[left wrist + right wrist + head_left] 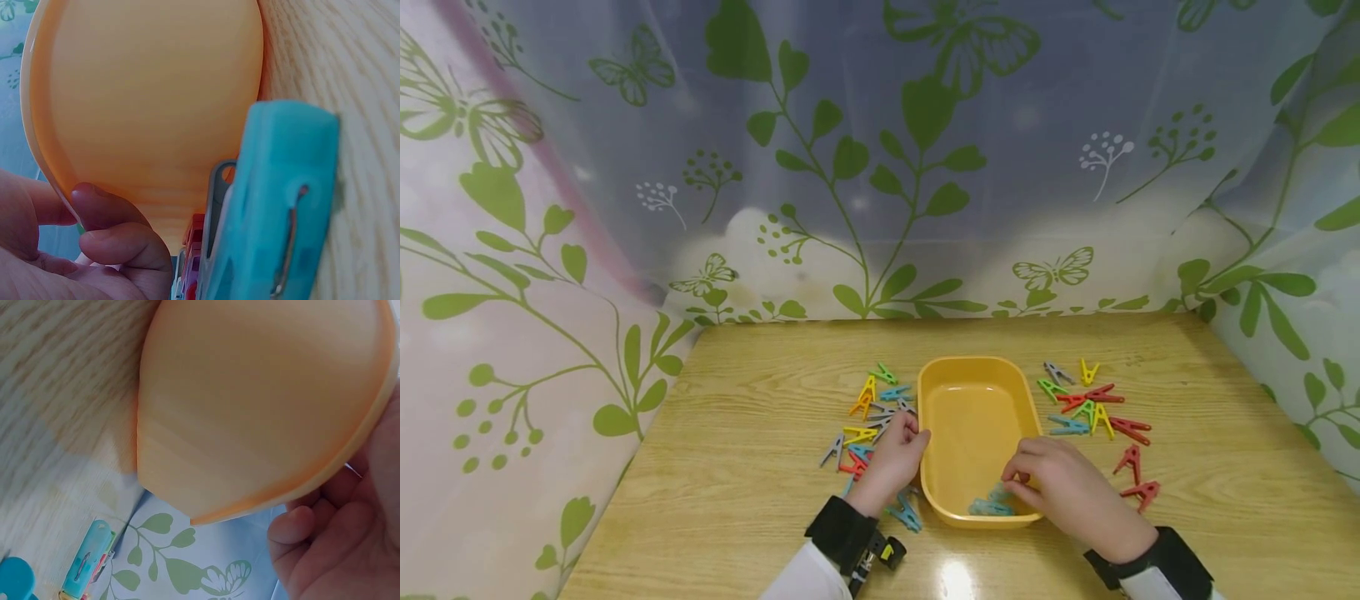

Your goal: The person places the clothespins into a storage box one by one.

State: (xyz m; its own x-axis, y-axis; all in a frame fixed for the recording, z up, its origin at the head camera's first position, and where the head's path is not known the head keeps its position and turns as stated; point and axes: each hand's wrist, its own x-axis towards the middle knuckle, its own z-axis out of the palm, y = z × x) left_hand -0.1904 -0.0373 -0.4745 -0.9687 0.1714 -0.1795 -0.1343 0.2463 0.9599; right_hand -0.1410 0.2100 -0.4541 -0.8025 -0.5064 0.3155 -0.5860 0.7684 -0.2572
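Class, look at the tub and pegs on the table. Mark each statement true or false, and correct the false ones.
1. The tub is yellow. True.
2. Pegs lie only to the left of the tub. False: pegs lie on its right too, as well as the left pegs.
3. Blue pegs lie inside the tub. True.
4. The right hand is far from the tub. False: it is at the tub's near right rim.
5. The left hand is among the left pegs. True.
6. The table is glass. False: it is wood-grained.
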